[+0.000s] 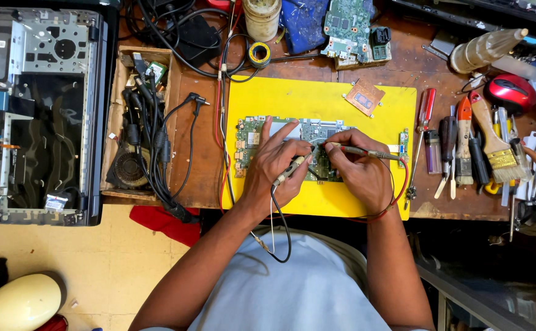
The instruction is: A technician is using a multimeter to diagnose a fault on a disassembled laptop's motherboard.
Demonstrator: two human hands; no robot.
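head view | looks straight down | close over workbench [317, 73] | single view only

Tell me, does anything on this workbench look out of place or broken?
Mostly clutter. A laptop chassis lies opened with its insides bare, and a tangle of black cables spills over a cardboard tray. The left hand and right hand each hold a probe on the green circuit board.

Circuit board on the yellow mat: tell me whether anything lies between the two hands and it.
Nothing visible does. The left hand and right hand rest directly over the circuit board, each holding a probe, black and red, with tips down on it.
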